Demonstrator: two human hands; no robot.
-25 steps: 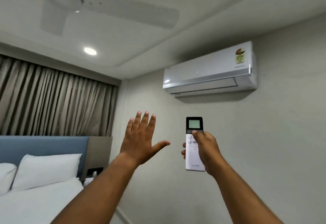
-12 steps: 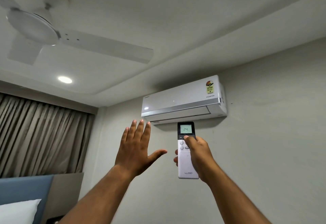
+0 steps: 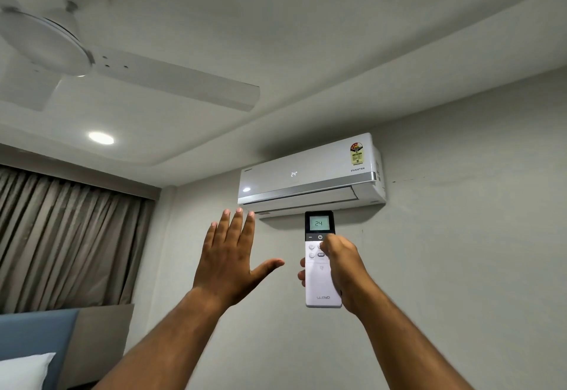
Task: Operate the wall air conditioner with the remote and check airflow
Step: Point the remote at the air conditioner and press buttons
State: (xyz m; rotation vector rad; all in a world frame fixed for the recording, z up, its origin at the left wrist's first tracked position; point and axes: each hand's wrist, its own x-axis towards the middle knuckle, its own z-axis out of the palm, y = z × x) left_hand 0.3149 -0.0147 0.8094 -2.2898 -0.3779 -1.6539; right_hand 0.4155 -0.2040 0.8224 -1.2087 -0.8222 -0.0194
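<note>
A white wall air conditioner hangs high on the grey wall, its front panel lit with "24". Its lower flap looks nearly flat against the body. My right hand is shut on a white remote, held upright just below the unit, thumb resting on the buttons; the remote's screen reads 24. My left hand is raised beside it, palm toward the wall, fingers spread, its fingertips just under the unit's left end and holding nothing.
A white ceiling fan hangs at the upper left, with a lit ceiling lamp below it. Brown curtains cover the left wall. A blue headboard and a white pillow show at the lower left.
The view has tilted upward, so the unit sits lower in frame and the bed has mostly left it. The remote's screen and the unit's panel now show 24. Both hands stay raised.
</note>
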